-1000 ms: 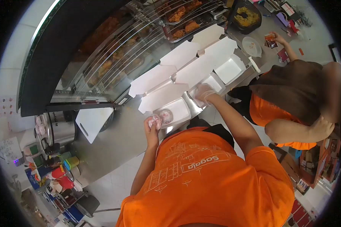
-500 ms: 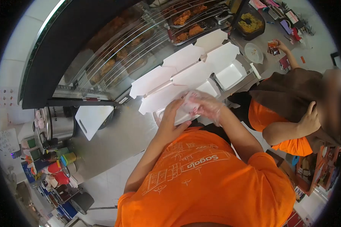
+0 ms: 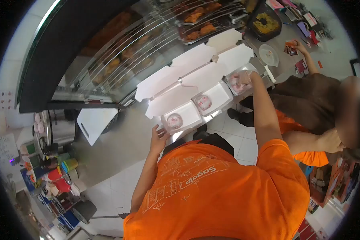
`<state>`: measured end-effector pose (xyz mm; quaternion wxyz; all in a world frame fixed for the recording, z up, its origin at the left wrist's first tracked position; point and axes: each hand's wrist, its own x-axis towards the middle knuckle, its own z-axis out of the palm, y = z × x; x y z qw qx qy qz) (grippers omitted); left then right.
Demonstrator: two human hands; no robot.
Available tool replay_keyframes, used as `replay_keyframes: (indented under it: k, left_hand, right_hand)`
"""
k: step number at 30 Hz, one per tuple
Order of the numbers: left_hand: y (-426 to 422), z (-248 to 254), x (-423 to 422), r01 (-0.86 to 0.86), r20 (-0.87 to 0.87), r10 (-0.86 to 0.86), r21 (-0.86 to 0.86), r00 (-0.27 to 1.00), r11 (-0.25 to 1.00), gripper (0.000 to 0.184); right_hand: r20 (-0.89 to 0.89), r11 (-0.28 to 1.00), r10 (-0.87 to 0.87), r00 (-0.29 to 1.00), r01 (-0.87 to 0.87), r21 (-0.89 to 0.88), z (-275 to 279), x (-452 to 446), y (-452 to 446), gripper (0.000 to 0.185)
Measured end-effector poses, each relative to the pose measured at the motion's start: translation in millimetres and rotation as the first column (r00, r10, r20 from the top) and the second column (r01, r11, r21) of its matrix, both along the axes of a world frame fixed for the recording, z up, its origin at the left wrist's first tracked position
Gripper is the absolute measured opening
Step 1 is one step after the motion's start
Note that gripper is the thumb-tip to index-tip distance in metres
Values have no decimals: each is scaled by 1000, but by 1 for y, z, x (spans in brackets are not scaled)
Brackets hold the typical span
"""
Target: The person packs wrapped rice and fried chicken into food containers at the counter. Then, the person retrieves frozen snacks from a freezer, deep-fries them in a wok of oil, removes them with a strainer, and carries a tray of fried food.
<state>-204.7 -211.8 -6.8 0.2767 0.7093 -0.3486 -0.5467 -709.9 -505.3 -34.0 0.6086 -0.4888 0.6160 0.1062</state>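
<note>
Three open white cardboard food boxes stand in a row: the left box (image 3: 190, 115), the middle box (image 3: 220, 96) and the right box (image 3: 250, 68). A round packet in clear wrap with red print (image 3: 174, 121) lies in the left one. A similar packet (image 3: 204, 102) sits in the middle one. My right hand (image 3: 246, 77), in a clear plastic glove, reaches into the right box with its fingers around a third wrapped packet (image 3: 235, 84). My left hand (image 3: 159, 137) is bare, fingers apart, beside the near left corner of the left box.
Behind the box lids is a glass display case with fried food (image 3: 196, 16). A white cutting board (image 3: 95, 124) and a steel cooker (image 3: 62, 128) stand left. At right, a co-worker in orange (image 3: 312, 96) holds a sachet (image 3: 291, 49) near a clear bowl (image 3: 269, 55).
My hands were together above the boxes and have parted. The right moved to the right box, the left to the left box's corner. Wrapped packets now lie in the boxes.
</note>
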Motion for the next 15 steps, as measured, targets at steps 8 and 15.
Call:
replay_keyframes:
  k: [8, 15]
  left_hand:
    - [42, 42, 151, -318, -41, 330, -402, 943, 859, 33]
    - [50, 195, 431, -298, 79, 799, -902, 597, 311, 21]
  right_hand:
    - [256, 874, -437, 862, 474, -105, -49, 21, 30, 22]
    - [-346, 370, -519, 781, -160, -915, -15, 35, 101, 47]
